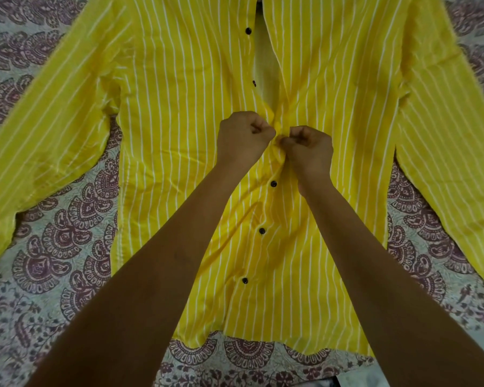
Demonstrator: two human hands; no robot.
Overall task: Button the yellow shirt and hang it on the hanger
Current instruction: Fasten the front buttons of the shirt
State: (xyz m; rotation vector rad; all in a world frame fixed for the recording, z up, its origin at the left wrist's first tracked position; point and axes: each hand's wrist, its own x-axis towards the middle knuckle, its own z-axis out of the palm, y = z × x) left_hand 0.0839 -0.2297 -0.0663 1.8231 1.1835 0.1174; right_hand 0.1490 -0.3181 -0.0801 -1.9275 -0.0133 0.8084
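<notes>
Head view: left hand (242,138) and right hand (309,148), fingers curled, pinch the yellow white-striped cotton shirt (179,121) placket mid-bedsheet (67,233).

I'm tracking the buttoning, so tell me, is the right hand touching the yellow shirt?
Touching. The head view shows the right hand pinching the bunched front edge of the yellow shirt at mid-chest.

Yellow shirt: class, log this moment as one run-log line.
yellow shirt: flat on patterned sheet | left hand, right hand: pinching placket mid-front | below: three buttons fastened | above: two buttons open
</notes>
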